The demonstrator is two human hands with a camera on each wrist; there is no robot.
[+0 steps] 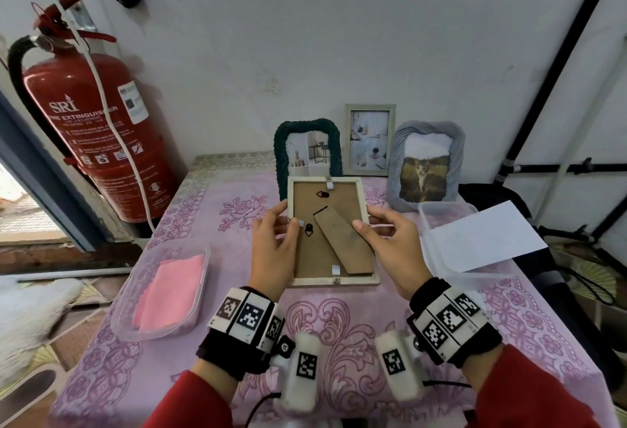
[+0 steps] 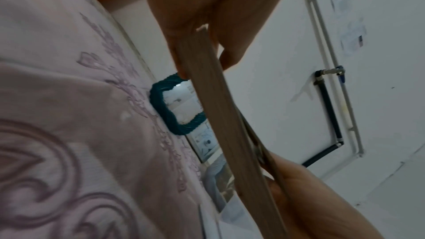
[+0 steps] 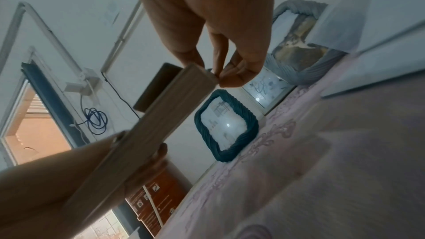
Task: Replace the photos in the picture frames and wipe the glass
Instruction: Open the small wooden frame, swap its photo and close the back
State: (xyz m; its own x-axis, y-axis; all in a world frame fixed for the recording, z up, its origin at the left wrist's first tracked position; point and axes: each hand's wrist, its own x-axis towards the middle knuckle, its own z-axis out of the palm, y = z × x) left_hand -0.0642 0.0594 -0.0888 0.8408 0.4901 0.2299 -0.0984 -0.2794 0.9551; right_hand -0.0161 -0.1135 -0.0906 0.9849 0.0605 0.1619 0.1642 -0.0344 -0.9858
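I hold a white wooden picture frame [image 1: 330,280] back side up above the table, showing its brown backing board [image 1: 307,253] and fold-out stand [image 1: 342,242]. My left hand [image 1: 288,215] grips the frame's left edge, thumb beside a small metal tab [image 1: 301,223]. My right hand [image 1: 365,219] grips the right edge, thumb lying on the stand. The wrist views show the frame edge-on [image 2: 220,115] [image 3: 161,115], pinched between fingers and thumb. The glass side is hidden.
Three frames stand against the wall: green rope [image 1: 281,156], pale wood [image 1: 349,139], grey with a cat photo [image 1: 397,169]. A clear tub with a pink cloth [image 1: 169,292] sits left, another tub [image 1: 437,258] with white paper [image 1: 485,237] right. A fire extinguisher [image 1: 101,129] stands far left.
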